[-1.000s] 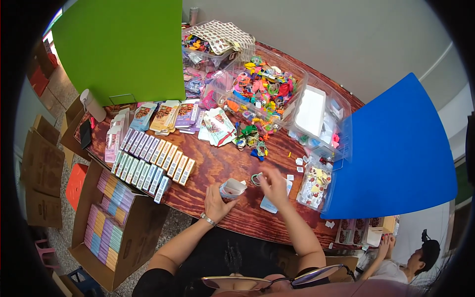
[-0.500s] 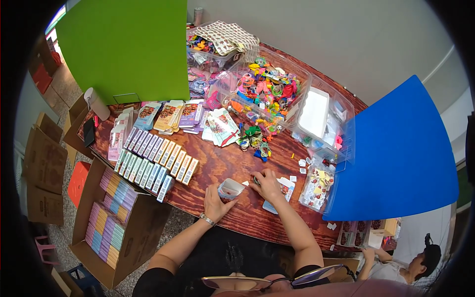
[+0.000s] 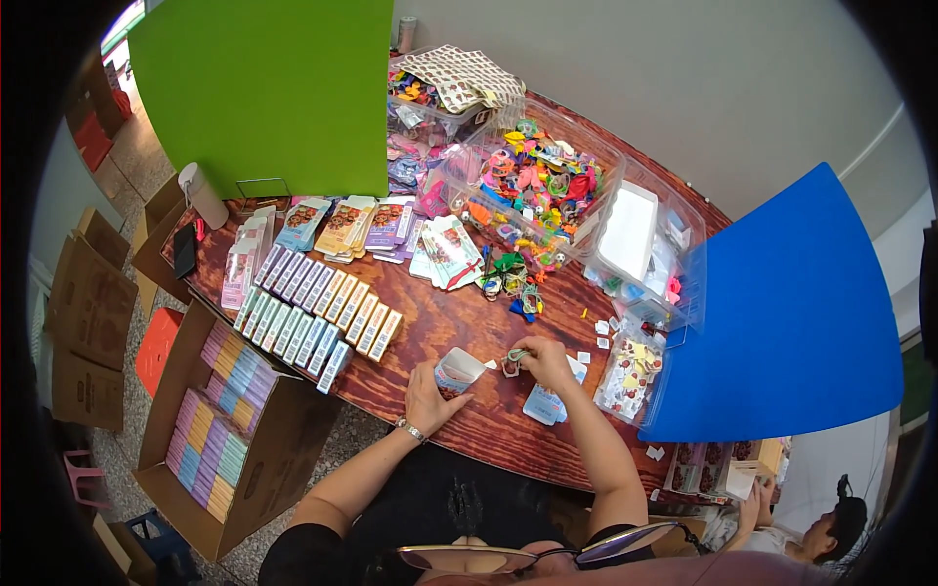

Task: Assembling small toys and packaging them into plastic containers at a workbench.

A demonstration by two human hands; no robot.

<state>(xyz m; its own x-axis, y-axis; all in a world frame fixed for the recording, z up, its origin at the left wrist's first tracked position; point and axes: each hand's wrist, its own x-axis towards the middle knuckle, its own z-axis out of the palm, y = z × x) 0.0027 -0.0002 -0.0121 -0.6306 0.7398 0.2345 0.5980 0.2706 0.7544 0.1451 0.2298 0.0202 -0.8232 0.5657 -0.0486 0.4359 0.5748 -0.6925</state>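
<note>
My left hand (image 3: 426, 400) is wrapped round a small open carton (image 3: 456, 377), its white flap sticking up. To the right of it, the fingers of my right hand (image 3: 547, 361) pinch a small loop-shaped piece with green and dark red-brown on it (image 3: 512, 362); its exact kind is too small to make out. Under my right wrist lie flat light-blue cartons (image 3: 545, 402) in a little pile. Small white paper squares (image 3: 584, 357) are scattered just past that pile.
Clear plastic bins of colourful small toys (image 3: 547, 176) stand at the back. Rows of filled cartons (image 3: 313, 311) sit on the left, above a cardboard box of packed cartons (image 3: 210, 430). Green (image 3: 264, 98) and blue (image 3: 782, 322) panels flank the table. A co-worker (image 3: 811, 532) sits at lower right.
My right hand has risen slightly from the tabletop, and the small looped piece now shows in its fingers. My left hand still holds the open carton. The whole view has shifted a little.
</note>
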